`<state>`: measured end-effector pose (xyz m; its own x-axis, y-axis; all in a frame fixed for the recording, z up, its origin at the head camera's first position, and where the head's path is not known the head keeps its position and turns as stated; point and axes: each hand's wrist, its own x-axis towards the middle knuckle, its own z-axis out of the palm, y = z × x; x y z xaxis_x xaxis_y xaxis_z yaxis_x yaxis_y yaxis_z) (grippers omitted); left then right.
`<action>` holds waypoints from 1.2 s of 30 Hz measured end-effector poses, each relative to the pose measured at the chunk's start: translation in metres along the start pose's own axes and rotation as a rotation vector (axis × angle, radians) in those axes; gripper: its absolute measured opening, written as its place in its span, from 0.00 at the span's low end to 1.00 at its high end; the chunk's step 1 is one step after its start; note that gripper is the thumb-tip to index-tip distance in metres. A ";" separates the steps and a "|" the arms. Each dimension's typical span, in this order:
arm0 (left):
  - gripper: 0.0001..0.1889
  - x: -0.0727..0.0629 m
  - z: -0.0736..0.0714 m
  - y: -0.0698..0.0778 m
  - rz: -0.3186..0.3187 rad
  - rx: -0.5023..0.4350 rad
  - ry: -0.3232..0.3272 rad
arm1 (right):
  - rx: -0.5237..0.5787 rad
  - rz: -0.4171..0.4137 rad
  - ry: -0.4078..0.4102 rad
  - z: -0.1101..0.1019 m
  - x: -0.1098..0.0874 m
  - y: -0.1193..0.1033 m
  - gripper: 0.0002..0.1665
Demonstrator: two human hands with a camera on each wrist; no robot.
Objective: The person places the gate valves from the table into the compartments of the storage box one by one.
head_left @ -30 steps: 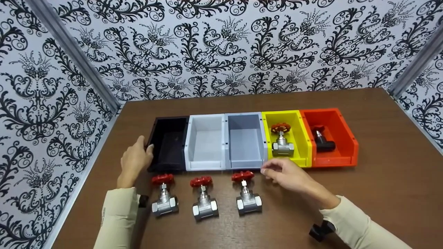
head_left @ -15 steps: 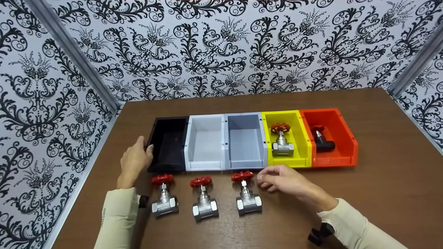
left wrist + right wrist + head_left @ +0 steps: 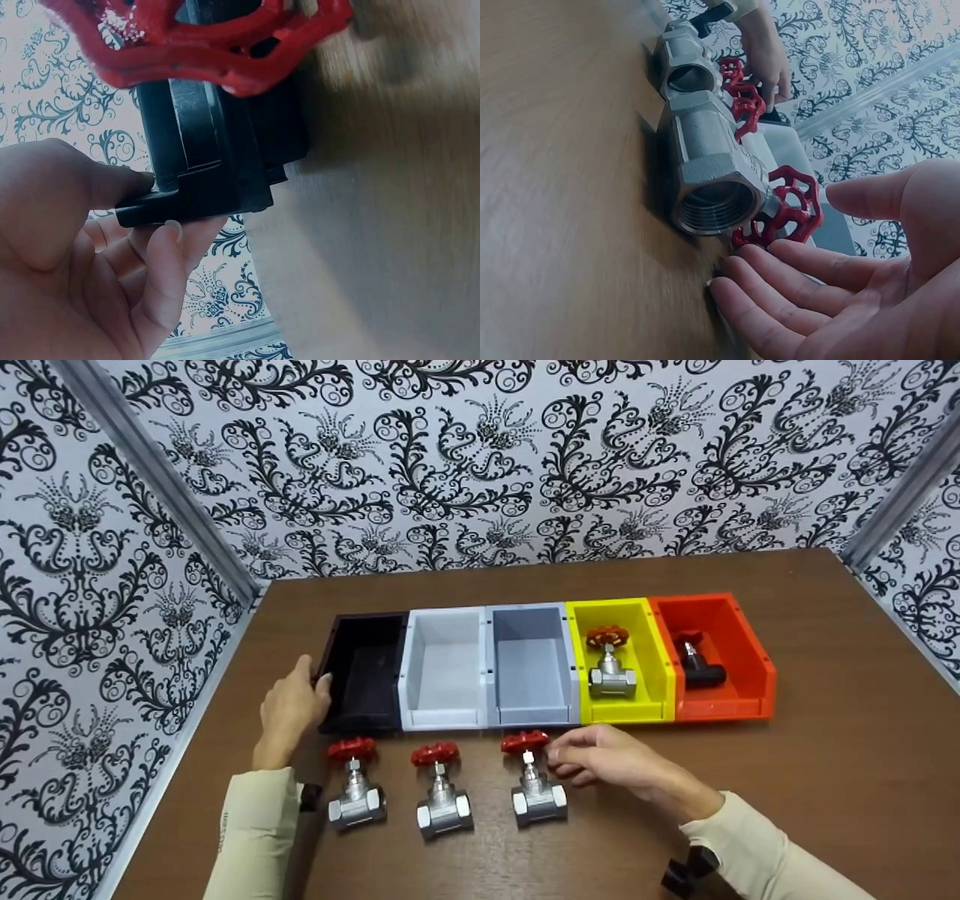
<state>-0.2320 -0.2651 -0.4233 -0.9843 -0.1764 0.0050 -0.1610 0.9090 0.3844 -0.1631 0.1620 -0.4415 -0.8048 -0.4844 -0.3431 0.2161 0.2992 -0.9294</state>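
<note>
My left hand (image 3: 292,701) grips the left wall of the black bin (image 3: 367,675); in the left wrist view, thumb and fingers pinch the bin's edge (image 3: 195,196), below a red handwheel (image 3: 195,64). Three steel gate valves with red handwheels lie in a row before the bins: a left valve (image 3: 357,802), a middle valve (image 3: 444,810) and a right valve (image 3: 538,799). My right hand (image 3: 611,757) is beside the right valve's handwheel. In the right wrist view, its thumb stands apart from its extended fingers (image 3: 780,300), with the fingertips right at the handwheel (image 3: 799,206).
Joined to the black bin are a white bin (image 3: 450,671), a grey bin (image 3: 531,675), a yellow bin (image 3: 652,660) and an orange bin (image 3: 739,660). A valve (image 3: 611,679) lies in the yellow bin, and a black-bodied valve (image 3: 703,671) in the orange one. Patterned walls (image 3: 480,457) enclose the brown table (image 3: 840,720).
My right hand has moved left and slightly toward the front, from before the yellow bin to the right valve's handwheel. The left hand keeps its grip on the black bin.
</note>
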 end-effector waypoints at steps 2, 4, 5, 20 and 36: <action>0.16 -0.001 0.000 0.000 0.007 -0.005 0.004 | 0.020 0.002 -0.008 0.002 0.001 0.001 0.22; 0.16 -0.002 0.001 -0.001 0.017 -0.009 0.008 | 0.024 0.008 -0.007 0.004 0.003 0.002 0.21; 0.15 -0.002 0.001 -0.001 0.022 -0.011 0.010 | 0.021 0.011 -0.004 0.005 0.004 0.002 0.21; 0.17 -0.001 0.001 -0.001 0.017 -0.010 0.019 | -0.068 -0.003 0.004 0.017 0.011 0.005 0.23; 0.13 -0.001 0.001 -0.003 0.032 -0.010 0.024 | -0.141 -0.067 0.090 0.036 0.012 0.013 0.22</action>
<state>-0.2305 -0.2667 -0.4256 -0.9869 -0.1562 0.0396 -0.1284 0.9107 0.3926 -0.1504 0.1307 -0.4621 -0.8623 -0.4334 -0.2619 0.0862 0.3840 -0.9193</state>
